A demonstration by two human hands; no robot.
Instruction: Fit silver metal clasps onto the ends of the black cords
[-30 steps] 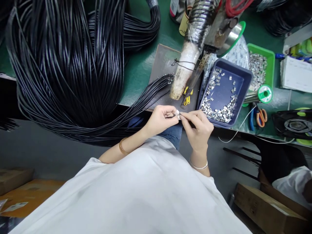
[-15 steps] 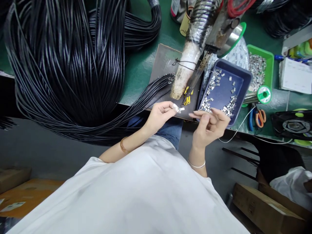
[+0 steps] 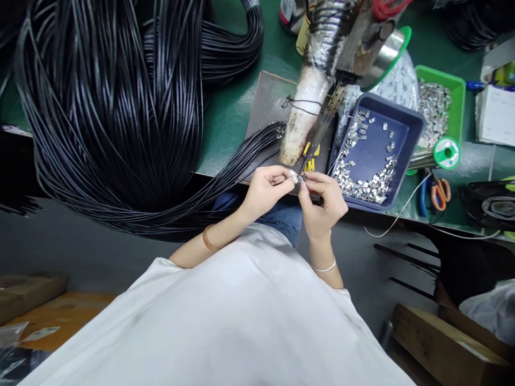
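Observation:
My left hand (image 3: 267,188) is closed in a pinch, with white wrapping on a fingertip. Between its fingertips is a small silver metal piece (image 3: 299,178). From the right, my right hand (image 3: 324,202) pinches at the same spot, thumb and forefinger against the metal. The fingers hide most of the piece, so its exact shape is unclear. Just beyond the hands, a yellow-handled tool (image 3: 310,155) lies on a brown board (image 3: 263,102). A blue tray (image 3: 402,120) holding several small metal shells (image 3: 372,187) stands to the right of my right hand.
Thick bundles of black cable (image 3: 116,107) cover the left, their ends reaching onto the board. A wrapped tube (image 3: 301,115) slants down above the hands. Farther right are a green tray (image 3: 458,102) of metal parts, a solder wire spool (image 3: 447,153) and orange-and-blue handled pliers (image 3: 440,194).
My right hand has moved left from the blue tray's near edge to meet my left hand at the metal piece. My left hand has stayed almost in place. The view has shifted slightly.

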